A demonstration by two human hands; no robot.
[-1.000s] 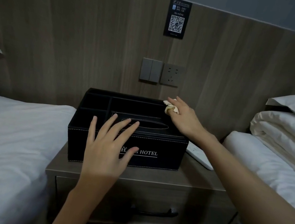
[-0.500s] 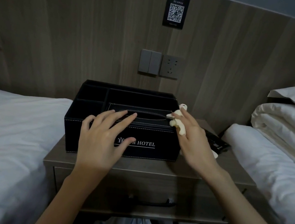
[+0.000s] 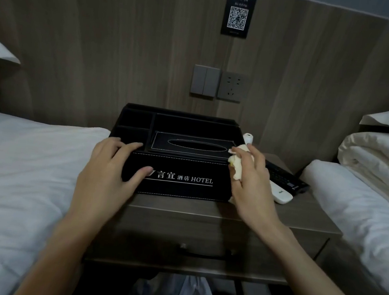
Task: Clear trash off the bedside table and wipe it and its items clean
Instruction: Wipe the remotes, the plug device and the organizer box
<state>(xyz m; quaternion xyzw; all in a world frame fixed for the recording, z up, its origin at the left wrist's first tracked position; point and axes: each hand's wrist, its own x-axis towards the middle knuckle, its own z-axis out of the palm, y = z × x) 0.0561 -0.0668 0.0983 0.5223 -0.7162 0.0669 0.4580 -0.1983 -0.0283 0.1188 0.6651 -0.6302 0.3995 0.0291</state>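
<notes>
I read the organizer box [image 3: 182,188] as black leather-look material, matt, with pale stitching. The bedside table [image 3: 303,217] shows matt wood grain. The wiping cloth [image 3: 236,168] is pale, soft and crumpled. The white remote [image 3: 281,196] looks like smooth plastic.

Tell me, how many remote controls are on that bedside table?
2. A white remote lies right of the black box, partly behind the right hand; a black remote lies beside it, farther right. Others could hide behind the box.
</notes>
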